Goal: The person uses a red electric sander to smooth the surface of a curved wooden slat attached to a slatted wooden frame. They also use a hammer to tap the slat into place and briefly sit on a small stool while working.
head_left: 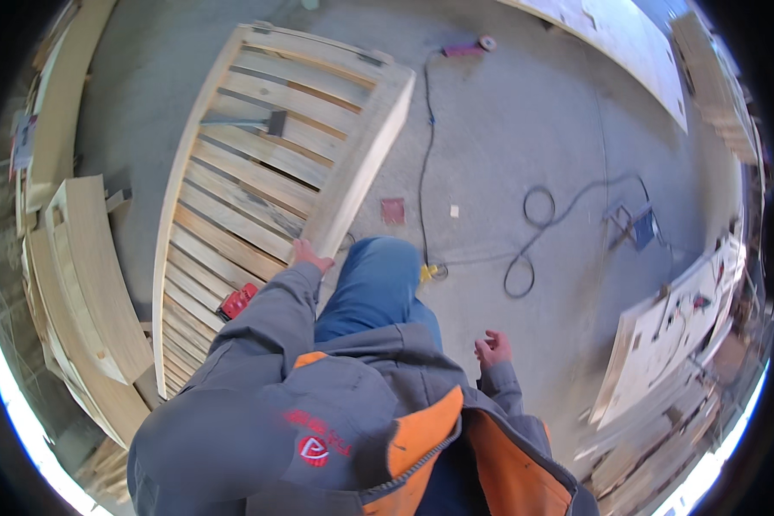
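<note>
A long slatted wooden frame (254, 185) stands to my left, with pale boards laid crosswise between two side rails. My left hand (312, 256) grips the top edge of its right rail (363, 155), thumb out to the side. A hammer-like tool (275, 123) with a dark square head lies across the far slats. Close to my left forearm, a red power tool (236, 301) rests on the slats, partly covered by my sleeve. My right hand (493, 348) hangs over the concrete floor, fingers loosely bent and apart, with nothing visible in it.
A black cable (423, 172) runs along the floor to a pinkish-red angle grinder (469, 48). Another cable loops (533, 215) toward a small blue-and-metal stand (636, 228). Wooden panels (103, 275) stack at left; a board with tools (675, 318) stands at right. A reddish sheet (392, 211) lies ahead.
</note>
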A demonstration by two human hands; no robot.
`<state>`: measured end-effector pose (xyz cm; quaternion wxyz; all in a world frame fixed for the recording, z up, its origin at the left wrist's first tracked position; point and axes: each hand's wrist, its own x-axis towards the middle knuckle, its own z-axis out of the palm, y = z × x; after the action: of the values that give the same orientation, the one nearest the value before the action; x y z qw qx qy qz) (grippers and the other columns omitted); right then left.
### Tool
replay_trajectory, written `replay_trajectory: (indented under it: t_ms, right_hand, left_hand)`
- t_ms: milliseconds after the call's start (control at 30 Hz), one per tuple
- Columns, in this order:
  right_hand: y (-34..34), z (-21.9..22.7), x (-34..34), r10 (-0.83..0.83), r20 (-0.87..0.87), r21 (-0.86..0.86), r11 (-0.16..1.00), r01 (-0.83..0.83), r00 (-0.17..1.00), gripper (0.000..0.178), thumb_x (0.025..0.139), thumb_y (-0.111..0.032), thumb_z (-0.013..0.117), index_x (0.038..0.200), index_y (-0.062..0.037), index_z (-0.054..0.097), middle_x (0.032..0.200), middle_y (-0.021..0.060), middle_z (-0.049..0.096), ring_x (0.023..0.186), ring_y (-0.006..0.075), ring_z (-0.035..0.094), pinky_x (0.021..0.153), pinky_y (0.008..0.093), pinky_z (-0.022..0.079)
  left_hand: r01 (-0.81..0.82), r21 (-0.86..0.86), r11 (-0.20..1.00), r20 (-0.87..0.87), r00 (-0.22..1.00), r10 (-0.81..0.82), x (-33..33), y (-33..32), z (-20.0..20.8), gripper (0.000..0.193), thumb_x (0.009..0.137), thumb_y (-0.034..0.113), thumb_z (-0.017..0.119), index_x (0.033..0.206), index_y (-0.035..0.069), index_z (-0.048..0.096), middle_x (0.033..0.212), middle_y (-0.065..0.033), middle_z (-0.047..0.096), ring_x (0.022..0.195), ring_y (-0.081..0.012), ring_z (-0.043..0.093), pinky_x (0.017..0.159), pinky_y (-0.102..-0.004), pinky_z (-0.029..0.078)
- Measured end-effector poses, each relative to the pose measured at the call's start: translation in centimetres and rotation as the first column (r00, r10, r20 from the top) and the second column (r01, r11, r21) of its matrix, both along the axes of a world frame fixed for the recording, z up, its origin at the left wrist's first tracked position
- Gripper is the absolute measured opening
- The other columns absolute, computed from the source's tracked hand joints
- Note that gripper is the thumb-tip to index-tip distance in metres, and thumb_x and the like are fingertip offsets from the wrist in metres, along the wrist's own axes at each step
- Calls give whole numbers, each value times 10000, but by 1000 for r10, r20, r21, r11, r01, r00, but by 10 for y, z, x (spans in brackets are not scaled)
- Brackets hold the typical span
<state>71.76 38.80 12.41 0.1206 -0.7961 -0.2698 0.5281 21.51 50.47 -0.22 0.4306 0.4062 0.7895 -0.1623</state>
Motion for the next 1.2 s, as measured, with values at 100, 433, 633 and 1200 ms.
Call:
replay_trajectory:
  t_ms: [100,433,633,1200]
  right_hand:
    - [44,15,-2,30,11,41,999,-30,1000,445,841,-111,726,1229,19,551,896,139,690,715,181,658,595,323,531]
    - [212,20,2,226,126,93,967,-239,966,417,834,-96,707,1207,32,569,857,145,693,655,177,650,556,317,530]
    - [376,-18,-34,384,54,62,920,-386,922,394,838,-79,719,1195,19,585,854,111,676,679,148,627,583,306,520]
    - [615,19,35,449,118,-245,878,-412,886,474,866,-112,718,1290,2,538,873,141,672,677,192,658,546,339,536]
  left_hand:
    - [-2,-44,999,10,1000,2,-1,-1,2,1165,723,546,720,1554,-68,183,1634,-278,122,1538,-391,17,1253,-351,76]
    - [-201,75,977,94,976,194,2,-31,1,1195,694,444,813,1580,-3,147,1650,-260,7,1547,-346,54,1227,-382,231]
    - [-279,78,957,48,960,276,-18,-22,-15,886,753,381,777,1469,17,404,1537,-262,334,1413,-408,362,1128,-436,388]
    - [-667,380,641,-231,602,764,-128,349,-34,399,814,168,707,1204,235,656,1202,-195,568,1130,-409,576,960,-471,499]
